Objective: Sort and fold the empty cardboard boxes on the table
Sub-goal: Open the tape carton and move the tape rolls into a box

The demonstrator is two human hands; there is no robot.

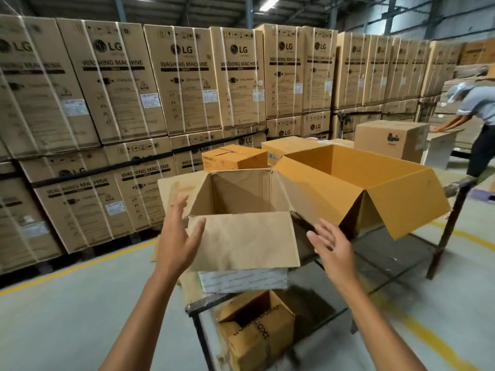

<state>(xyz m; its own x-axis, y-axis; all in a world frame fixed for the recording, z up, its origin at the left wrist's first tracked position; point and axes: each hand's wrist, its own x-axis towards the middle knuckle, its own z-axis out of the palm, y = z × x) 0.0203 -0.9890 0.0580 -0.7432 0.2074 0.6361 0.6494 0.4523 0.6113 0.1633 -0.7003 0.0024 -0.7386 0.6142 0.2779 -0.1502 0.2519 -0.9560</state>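
An empty brown cardboard box [241, 204] stands open on the near end of the table, its flaps spread and the front flap hanging toward me. My left hand [178, 236] is at the box's left front corner, fingers straight, thumb against the front flap. My right hand [330, 243] hovers open just right of that flap, not touching it. A larger orange-brown open box [359, 180] stands to the right. Behind them are a closed Eveready box [235, 158] and more boxes [391, 139].
The metal-framed table [455, 210] has a crumpled box [257, 330] beneath it. A white-sided box [243, 279] sits under the front flap. Strapped washing machine cartons [112, 103] wall the left and back. Another person [476, 121] leans over a table at far right.
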